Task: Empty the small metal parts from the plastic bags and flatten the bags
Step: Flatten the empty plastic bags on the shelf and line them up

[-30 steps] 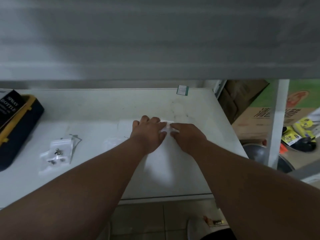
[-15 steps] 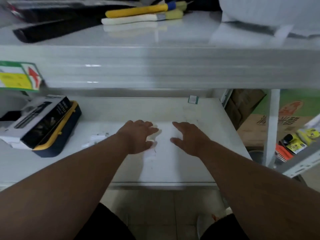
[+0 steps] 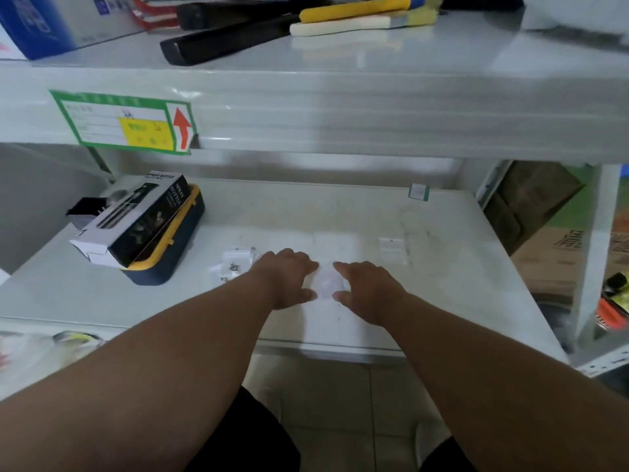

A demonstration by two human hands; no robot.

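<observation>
In the head view, a small clear plastic bag [image 3: 327, 281] was seen lying flat on the white bench [image 3: 442, 301], between the two hands. The left hand [image 3: 288, 280] was laid palm down at the bag's left edge, its fingers straight and its grip open, with the fingertips and thumb touching the plastic. The right hand [image 3: 369, 290] was laid likewise at the bag's right edge, fingers straight and grip open, nothing being clutched. The bag was pressed against the bench by both hands.

A second flat bag [image 3: 392, 250] was seen on the bench to the right of the hands, apart from them. To the left of the left hand, a heap of bags [image 3: 235, 260] was seen with small metal parts [image 3: 233, 266] on and beside it; whether those parts were inside a bag could not be told.

Further left on the bench, a black and white box [image 3: 136, 221] was rested on a blue and yellow case [image 3: 177, 247]. A green and yellow label [image 3: 129, 122] was stuck to the front edge of the shelf [image 3: 374, 110] above, on which black, yellow and cream handles [image 3: 306, 25] were laid.
</observation>
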